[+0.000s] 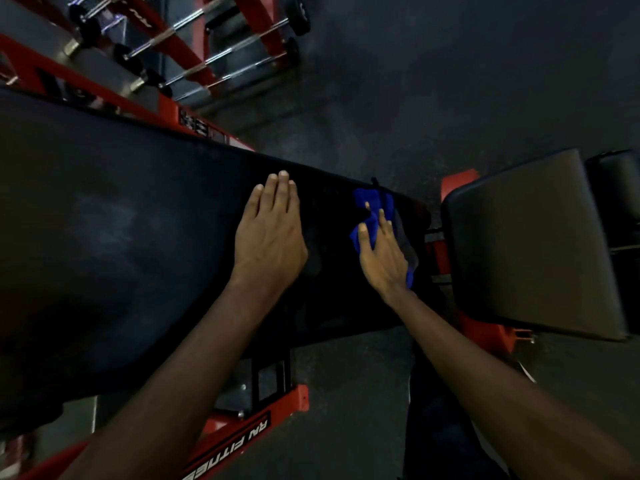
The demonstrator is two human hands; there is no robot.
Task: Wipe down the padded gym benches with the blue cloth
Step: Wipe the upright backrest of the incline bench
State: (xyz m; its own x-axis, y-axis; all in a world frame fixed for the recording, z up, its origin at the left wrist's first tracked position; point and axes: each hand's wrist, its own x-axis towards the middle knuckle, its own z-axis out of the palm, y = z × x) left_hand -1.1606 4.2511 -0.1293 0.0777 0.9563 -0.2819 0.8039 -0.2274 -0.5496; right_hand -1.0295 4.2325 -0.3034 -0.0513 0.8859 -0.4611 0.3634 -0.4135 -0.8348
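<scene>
A long black padded bench pad [138, 237] runs from the left across the middle of the view. My left hand [270, 230] lies flat on it with straight fingers. To its right, my right hand [381, 251] presses the blue cloth [375, 202] onto the pad near its narrow right end, fingers spread over the bunched fabric. A second, smaller black seat pad [526, 244] sits just beyond the gap at the right.
The bench's red steel frame [242, 434] shows below the pad and between the two pads. A red rack with several chrome barbells [214, 60] stands at the top left. Dark rubber floor [450, 81] spreads behind the bench.
</scene>
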